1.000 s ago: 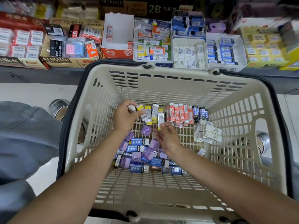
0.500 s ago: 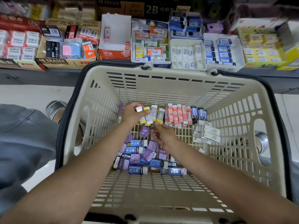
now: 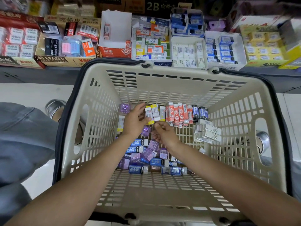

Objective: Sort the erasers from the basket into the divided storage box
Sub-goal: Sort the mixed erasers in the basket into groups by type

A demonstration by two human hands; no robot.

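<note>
I see both hands inside the basket (image 3: pixel 104 111), which stands before a shelf (image 3: pixel 32 74). The left hand (image 3: pixel 134 122) has its fingers curled on the yellow erasers (image 3: pixel 152 114) that stand in a row at the far wall; it grips them from the left side. The right hand (image 3: pixel 164 133) is just below this row, its fingers loosely bent, and I cannot tell if it pinches anything. To the right of the yellow ones stand red erasers (image 3: pixel 179 114), then dark blue erasers (image 3: pixel 200 112), and white erasers (image 3: pixel 208 132) lie near the right wall. A heap of purple and blue erasers (image 3: pixel 143 154) lies between the forearms. Boxes (image 3: pixel 151 39) of erasers fill the shelf behind the basket.
</note>
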